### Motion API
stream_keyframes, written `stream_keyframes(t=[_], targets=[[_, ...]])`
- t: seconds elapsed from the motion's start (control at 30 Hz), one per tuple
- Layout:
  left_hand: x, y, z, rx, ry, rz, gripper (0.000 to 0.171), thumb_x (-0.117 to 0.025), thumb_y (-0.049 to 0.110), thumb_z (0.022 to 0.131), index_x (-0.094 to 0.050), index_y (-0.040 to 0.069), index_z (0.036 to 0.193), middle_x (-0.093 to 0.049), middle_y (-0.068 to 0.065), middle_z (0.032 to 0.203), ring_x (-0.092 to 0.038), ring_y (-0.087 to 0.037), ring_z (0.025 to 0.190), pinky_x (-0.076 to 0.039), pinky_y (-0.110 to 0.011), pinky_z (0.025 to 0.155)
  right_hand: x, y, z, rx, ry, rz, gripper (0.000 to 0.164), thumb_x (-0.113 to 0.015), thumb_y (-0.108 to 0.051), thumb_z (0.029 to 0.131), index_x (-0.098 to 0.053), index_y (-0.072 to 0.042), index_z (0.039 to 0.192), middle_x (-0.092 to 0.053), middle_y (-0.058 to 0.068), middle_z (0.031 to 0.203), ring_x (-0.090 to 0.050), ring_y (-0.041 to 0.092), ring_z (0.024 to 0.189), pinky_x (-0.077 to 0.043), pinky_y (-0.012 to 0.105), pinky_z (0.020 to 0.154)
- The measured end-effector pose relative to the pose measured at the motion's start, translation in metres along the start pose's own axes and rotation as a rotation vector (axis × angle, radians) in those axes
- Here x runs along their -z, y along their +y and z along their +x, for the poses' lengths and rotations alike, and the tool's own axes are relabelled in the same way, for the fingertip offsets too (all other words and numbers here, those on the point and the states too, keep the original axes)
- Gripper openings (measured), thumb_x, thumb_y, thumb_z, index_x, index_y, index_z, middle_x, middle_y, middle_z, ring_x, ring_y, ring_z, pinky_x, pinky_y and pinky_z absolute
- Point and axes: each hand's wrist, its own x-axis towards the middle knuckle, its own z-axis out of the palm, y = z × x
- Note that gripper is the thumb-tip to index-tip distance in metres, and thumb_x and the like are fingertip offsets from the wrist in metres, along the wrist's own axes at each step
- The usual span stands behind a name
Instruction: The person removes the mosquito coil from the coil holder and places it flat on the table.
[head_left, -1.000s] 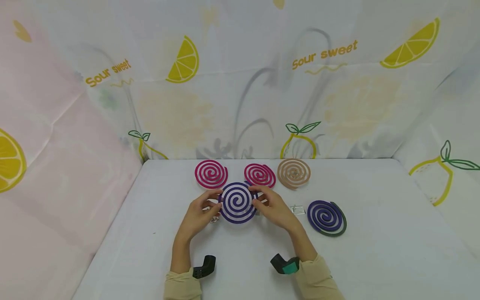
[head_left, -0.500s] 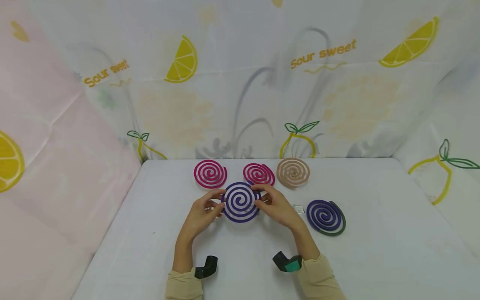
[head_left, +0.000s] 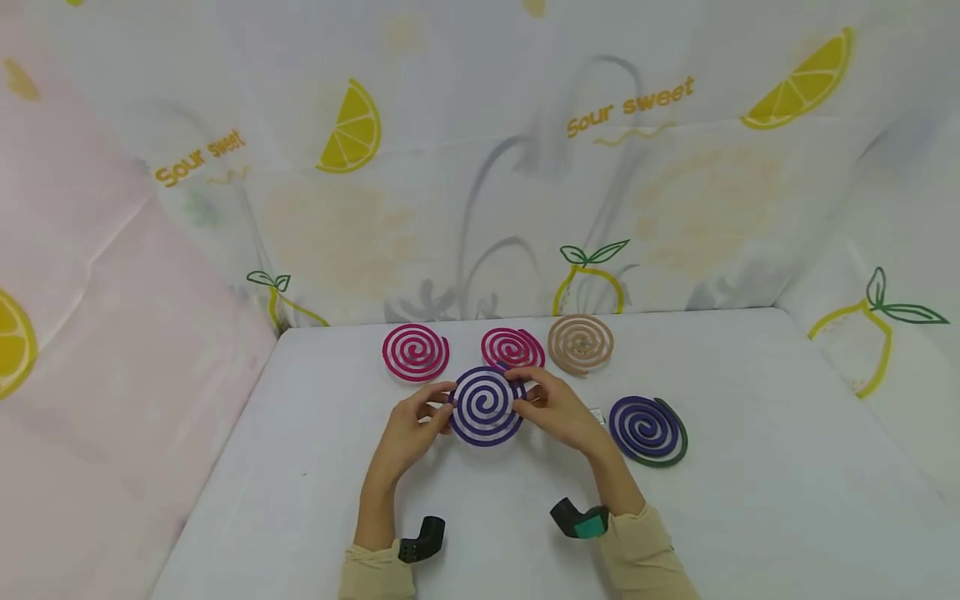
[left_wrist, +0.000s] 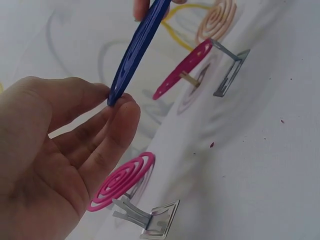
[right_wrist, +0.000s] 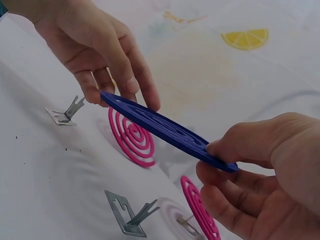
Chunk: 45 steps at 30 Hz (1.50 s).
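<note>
Both hands hold a blue-purple mosquito coil by opposite edges, raised above the table with its flat face tilted up. My left hand pinches its left edge between thumb and fingers, as the left wrist view shows. On the other edge, my right hand pinches with the thumb on one face and fingers on the other. Below the coil, a small metal coil stand with upright prongs sits near the left hand. A second metal stand lies beneath the right hand's side.
Along the back are two pink coils and a tan coil; the pink ones are propped above the cloth. At right lies a purple coil with a green one beneath. Dark crumbs dot the white table. Printed curtains surround it.
Both hands have shifted slightly right with the coil between them, keeping their pinch. The head view has turned a little. The coils on the table stay where they were.
</note>
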Motion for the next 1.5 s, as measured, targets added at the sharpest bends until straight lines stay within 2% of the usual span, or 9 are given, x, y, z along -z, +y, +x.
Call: stream_keyframes(t=[0.33, 0.77, 0.87, 0.93, 1.03, 1.1, 1.23, 1.37, 1.5], targets=[[-0.005, 0.003, 0.001, 0.035, 0.003, -0.024, 0.032, -0.063, 0.01, 0.09, -0.062, 0.017, 0.121, -0.065, -0.009, 0.105, -0.065, -0.013, 0.075, -0.056, -0.023, 0.067, 0.005, 0.0, -0.002, -0.032, -0.014, -0.023, 0.04, -0.065, -0.008, 0.086, -0.056, -0.009, 0.125, -0.06, 0.012, 0.117, -0.058, 0.018, 0.085, -0.05, 0.023, 0.068], [-0.014, 0.011, 0.007, -0.029, 0.006, -0.055, 0.032, -0.065, 0.009, 0.088, -0.063, 0.013, 0.121, -0.066, -0.011, 0.102, -0.066, -0.013, 0.075, -0.056, -0.022, 0.066, 0.017, 0.001, -0.006, -0.052, 0.014, -0.017, 0.034, -0.059, -0.007, 0.09, -0.057, -0.008, 0.124, -0.059, 0.013, 0.118, -0.059, 0.017, 0.084, -0.05, 0.024, 0.07], [-0.016, 0.022, 0.006, -0.025, -0.003, -0.061, 0.032, -0.064, 0.007, 0.088, -0.062, 0.009, 0.121, -0.066, -0.012, 0.101, -0.066, -0.016, 0.075, -0.056, -0.026, 0.066, 0.021, 0.004, -0.006, -0.052, 0.014, -0.017, 0.031, -0.056, -0.007, 0.092, -0.057, -0.007, 0.123, -0.06, 0.014, 0.116, -0.06, 0.016, 0.084, -0.05, 0.024, 0.072], [-0.018, 0.022, 0.007, -0.028, -0.006, -0.067, 0.033, -0.064, 0.007, 0.088, -0.062, 0.009, 0.121, -0.066, -0.012, 0.101, -0.066, -0.017, 0.075, -0.057, -0.029, 0.067, 0.023, 0.006, -0.007, -0.037, 0.014, -0.009, 0.03, -0.055, -0.006, 0.093, -0.057, -0.005, 0.123, -0.061, 0.016, 0.117, -0.06, 0.015, 0.082, -0.05, 0.023, 0.073], [-0.021, 0.022, 0.008, -0.026, -0.018, -0.068, 0.033, -0.064, 0.009, 0.089, -0.062, 0.011, 0.121, -0.066, -0.011, 0.102, -0.066, -0.016, 0.074, -0.057, -0.033, 0.066, 0.027, 0.007, -0.008, -0.037, 0.012, 0.001, 0.029, -0.054, -0.006, 0.094, -0.058, -0.003, 0.122, -0.061, 0.017, 0.119, -0.061, 0.013, 0.082, -0.05, 0.021, 0.075], [-0.025, 0.014, 0.011, -0.031, -0.021, -0.072, 0.032, -0.065, 0.011, 0.089, -0.063, 0.016, 0.121, -0.066, -0.009, 0.102, -0.065, -0.013, 0.073, -0.057, -0.034, 0.065, 0.029, 0.007, -0.009, -0.035, 0.014, 0.003, 0.028, -0.054, -0.006, 0.094, -0.058, -0.003, 0.121, -0.061, 0.017, 0.119, -0.061, 0.012, 0.082, -0.05, 0.02, 0.075], [-0.029, 0.015, 0.012, -0.041, -0.031, -0.079, 0.032, -0.064, 0.012, 0.089, -0.062, 0.018, 0.121, -0.066, -0.008, 0.102, -0.065, -0.012, 0.074, -0.057, -0.036, 0.065, 0.034, 0.008, -0.012, -0.04, 0.013, -0.002, 0.026, -0.053, -0.006, 0.094, -0.058, -0.004, 0.12, -0.061, 0.017, 0.119, -0.06, 0.015, 0.083, -0.051, 0.02, 0.075], [-0.035, 0.021, 0.013, -0.05, -0.027, -0.095, 0.032, -0.063, 0.008, 0.089, -0.062, 0.013, 0.121, -0.065, -0.011, 0.102, -0.066, -0.016, 0.077, -0.058, -0.037, 0.068, 0.038, 0.009, -0.013, -0.05, 0.015, -0.008, 0.027, -0.054, -0.007, 0.094, -0.058, -0.004, 0.121, -0.061, 0.016, 0.119, -0.06, 0.014, 0.084, -0.05, 0.021, 0.073], [-0.038, 0.036, 0.009, -0.066, -0.03, -0.096, 0.033, -0.061, 0.003, 0.089, -0.06, 0.005, 0.122, -0.065, -0.018, 0.103, -0.067, -0.025, 0.08, -0.057, -0.042, 0.07, 0.043, 0.01, -0.016, -0.069, 0.024, -0.005, 0.028, -0.055, -0.007, 0.093, -0.058, -0.004, 0.121, -0.06, 0.017, 0.118, -0.058, 0.014, 0.082, -0.049, 0.022, 0.07]])
